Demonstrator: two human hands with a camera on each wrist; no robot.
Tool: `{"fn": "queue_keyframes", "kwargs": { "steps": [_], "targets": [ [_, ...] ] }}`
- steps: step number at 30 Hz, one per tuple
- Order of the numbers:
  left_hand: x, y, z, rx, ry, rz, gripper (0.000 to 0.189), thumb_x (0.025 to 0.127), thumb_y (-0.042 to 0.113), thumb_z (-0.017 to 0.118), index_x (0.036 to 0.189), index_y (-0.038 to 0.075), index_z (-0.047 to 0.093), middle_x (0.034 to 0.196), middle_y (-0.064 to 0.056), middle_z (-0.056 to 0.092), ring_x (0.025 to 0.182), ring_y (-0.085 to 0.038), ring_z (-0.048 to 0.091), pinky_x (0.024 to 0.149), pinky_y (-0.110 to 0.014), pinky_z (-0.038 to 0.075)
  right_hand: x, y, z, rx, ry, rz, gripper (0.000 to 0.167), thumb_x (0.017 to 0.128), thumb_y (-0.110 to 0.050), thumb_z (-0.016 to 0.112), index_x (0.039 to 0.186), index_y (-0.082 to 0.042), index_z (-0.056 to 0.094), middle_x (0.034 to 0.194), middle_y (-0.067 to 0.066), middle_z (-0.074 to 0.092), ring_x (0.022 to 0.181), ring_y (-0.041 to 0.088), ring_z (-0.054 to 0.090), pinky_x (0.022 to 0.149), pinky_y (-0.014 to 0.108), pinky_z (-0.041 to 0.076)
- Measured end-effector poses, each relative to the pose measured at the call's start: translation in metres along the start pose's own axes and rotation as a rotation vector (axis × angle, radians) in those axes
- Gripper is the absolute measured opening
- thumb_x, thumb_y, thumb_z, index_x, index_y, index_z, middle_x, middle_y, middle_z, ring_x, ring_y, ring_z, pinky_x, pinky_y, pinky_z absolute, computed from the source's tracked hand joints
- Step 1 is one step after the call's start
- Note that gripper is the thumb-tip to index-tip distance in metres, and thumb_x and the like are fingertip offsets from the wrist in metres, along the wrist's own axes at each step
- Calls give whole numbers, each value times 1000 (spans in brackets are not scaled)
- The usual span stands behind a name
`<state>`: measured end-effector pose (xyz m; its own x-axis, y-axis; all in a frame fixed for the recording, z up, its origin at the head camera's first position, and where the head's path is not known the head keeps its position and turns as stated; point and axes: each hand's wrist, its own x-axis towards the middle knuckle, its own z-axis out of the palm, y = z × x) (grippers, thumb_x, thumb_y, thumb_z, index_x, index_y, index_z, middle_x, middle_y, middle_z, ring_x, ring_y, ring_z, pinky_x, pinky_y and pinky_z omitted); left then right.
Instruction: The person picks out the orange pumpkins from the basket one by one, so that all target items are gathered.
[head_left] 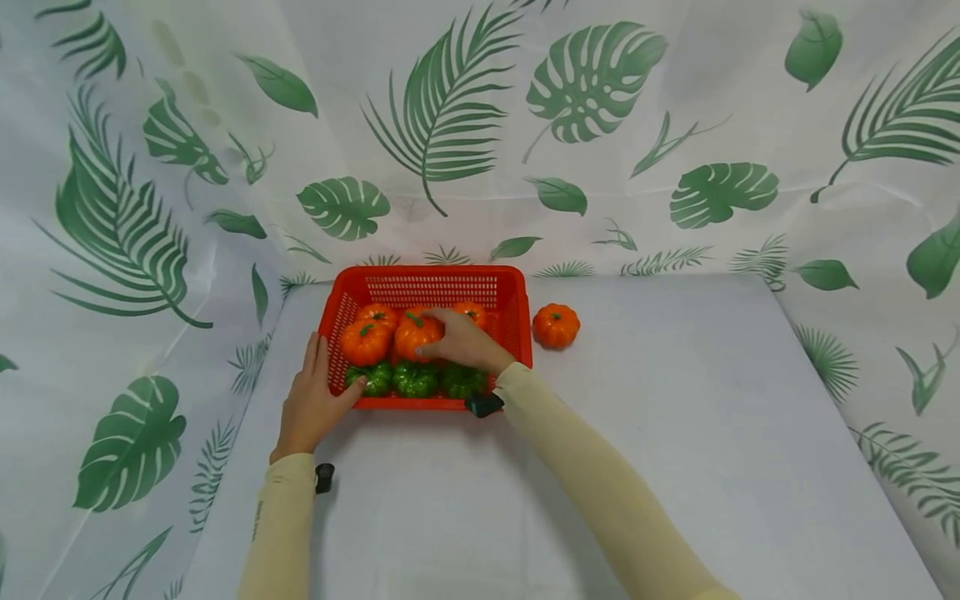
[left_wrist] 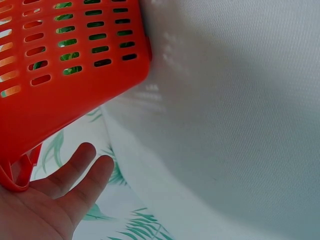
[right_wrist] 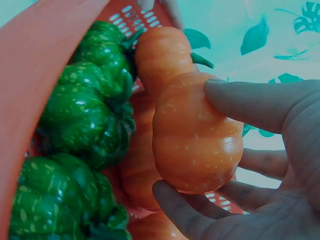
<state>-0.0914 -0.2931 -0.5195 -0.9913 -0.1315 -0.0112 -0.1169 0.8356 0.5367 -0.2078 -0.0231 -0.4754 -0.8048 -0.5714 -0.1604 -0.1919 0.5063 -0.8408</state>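
My right hand [head_left: 457, 337] reaches into a red plastic basket [head_left: 435, 403] and holds an orange toy pumpkin [right_wrist: 197, 135] between thumb and fingers, over other orange pumpkins. A second orange pumpkin [head_left: 366, 343] sits just left of it, with more behind. Along the near wall stand three green speckled pumpkins [head_left: 416, 379]. My left hand [head_left: 313, 404] rests at the basket's near left corner, its thumb lying over the rim. In the left wrist view, two of its fingers [left_wrist: 75, 167] stretch out straight, apart from the basket wall.
One orange pumpkin [head_left: 557, 325] lies on the white table [head_left: 645, 433], just right of the basket. A white curtain with green leaf prints [head_left: 465, 117] rises behind the table and along both sides. Black straps [head_left: 324, 478] show at the wrists.
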Motion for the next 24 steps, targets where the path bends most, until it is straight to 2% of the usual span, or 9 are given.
{"fn": "queue_keyframes", "kwargs": {
  "steps": [7, 15, 24],
  "targets": [
    [0, 0, 1, 7, 5, 5, 107, 100, 57, 65, 172, 6, 5, 180, -13, 3, 145, -58, 39, 106, -78, 40, -11, 0, -10, 23, 35, -37, 71, 97, -27, 81, 158, -7, 51, 156, 11, 53, 135, 30, 53, 116, 48, 45],
    [-1, 1, -1, 1, -2, 5, 106, 101, 57, 64, 172, 5, 5, 180, -13, 2, 145, -59, 38, 107, -78, 38, -26, 7, -27, 59, 113, -73, 68, 93, -27, 86, 152, -12, 56, 149, 7, 55, 128, 26, 55, 108, 44, 51],
    [-2, 4, -2, 0, -5, -1, 106, 101, 57, 63, 172, 6, 4, 180, -12, 0, 145, -59, 37, 108, -79, 37, -45, 17, -47, 41, 163, -103, 68, 90, -28, 88, 147, -11, 54, 149, 6, 51, 131, 24, 51, 112, 47, 47]
  ]
}}
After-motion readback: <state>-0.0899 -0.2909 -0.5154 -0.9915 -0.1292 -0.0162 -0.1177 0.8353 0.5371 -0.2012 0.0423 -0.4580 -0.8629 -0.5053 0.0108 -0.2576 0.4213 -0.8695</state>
